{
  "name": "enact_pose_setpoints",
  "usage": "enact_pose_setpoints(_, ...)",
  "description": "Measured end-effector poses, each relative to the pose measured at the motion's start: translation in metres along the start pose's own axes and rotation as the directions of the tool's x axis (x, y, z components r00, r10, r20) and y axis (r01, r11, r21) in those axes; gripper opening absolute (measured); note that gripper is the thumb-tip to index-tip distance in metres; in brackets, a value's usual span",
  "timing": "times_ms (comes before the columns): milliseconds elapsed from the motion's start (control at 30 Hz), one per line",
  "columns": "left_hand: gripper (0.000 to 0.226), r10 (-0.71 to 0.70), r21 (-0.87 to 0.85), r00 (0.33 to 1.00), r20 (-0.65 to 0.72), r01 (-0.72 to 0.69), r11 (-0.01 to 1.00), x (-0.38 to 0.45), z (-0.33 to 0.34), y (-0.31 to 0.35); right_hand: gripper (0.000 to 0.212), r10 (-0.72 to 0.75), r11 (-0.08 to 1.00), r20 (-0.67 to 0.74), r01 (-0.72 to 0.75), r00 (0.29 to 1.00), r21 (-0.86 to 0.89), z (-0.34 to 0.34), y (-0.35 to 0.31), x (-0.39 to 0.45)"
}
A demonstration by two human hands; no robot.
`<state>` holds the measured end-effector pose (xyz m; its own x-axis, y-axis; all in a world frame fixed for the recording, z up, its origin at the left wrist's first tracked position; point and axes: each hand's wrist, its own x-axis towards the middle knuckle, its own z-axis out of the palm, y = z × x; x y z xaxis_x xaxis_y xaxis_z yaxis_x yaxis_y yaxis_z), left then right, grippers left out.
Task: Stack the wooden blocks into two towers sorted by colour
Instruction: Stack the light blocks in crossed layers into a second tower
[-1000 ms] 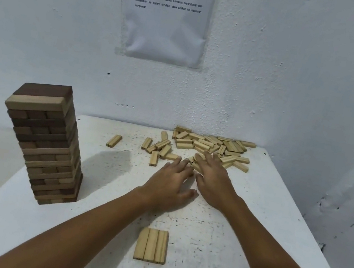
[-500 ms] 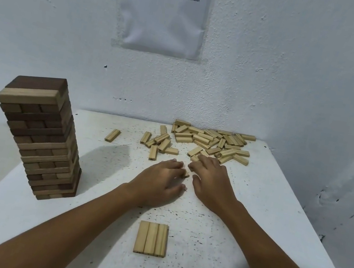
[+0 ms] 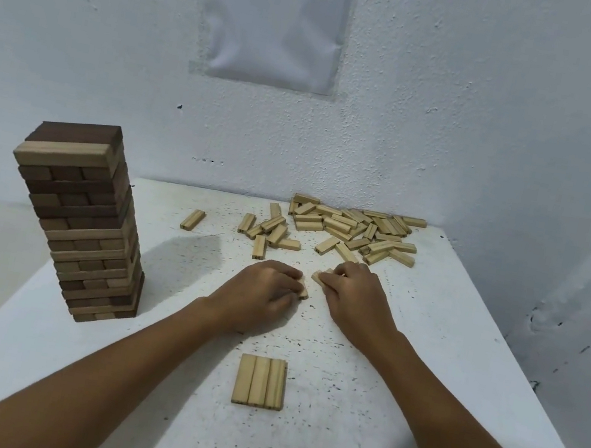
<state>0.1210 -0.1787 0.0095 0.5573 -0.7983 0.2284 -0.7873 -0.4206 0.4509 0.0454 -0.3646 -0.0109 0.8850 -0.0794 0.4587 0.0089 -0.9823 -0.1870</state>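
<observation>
A tall tower (image 3: pixel 82 225) of dark and light wooden blocks stands at the left of the white table (image 3: pixel 457 371). Three light blocks (image 3: pixel 260 381) lie side by side as a flat layer near the front middle. A pile of loose light blocks (image 3: pixel 356 230) spreads along the back right. My left hand (image 3: pixel 262 293) lies curled on the table, holding a light block (image 3: pixel 303 293) whose end shows past the fingers. My right hand (image 3: pixel 356 297) grips another light block (image 3: pixel 318 277) at its fingertips. Both hands sit between the pile and the flat layer.
Several stray light blocks (image 3: pixel 264 232) and a single one (image 3: pixel 192 219) lie behind my left hand. A printed paper sheet (image 3: pixel 273 14) hangs on the white wall behind. The table's right edge runs close to the side wall.
Both hands have drawn back from the pile toward me, and their flat fingers have curled round light blocks. The tower and flat layer have not moved.
</observation>
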Motion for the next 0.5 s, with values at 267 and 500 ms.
enact_pose_setpoints(267, 0.026, 0.1, 0.032, 0.981, 0.167, -0.107, 0.994, 0.003, -0.004, 0.028, 0.025, 0.155, 0.986, 0.057, -0.158, 0.986, 0.051, -0.025, -0.008, -0.047)
enact_pose_setpoints(500, 0.027, 0.183, 0.039, 0.938, 0.293, -0.203, 0.978, -0.007, 0.004, 0.064, 0.03, 0.264, 0.963, 0.104, -0.269, 0.959, 0.033, -0.055, -0.016, -0.094)
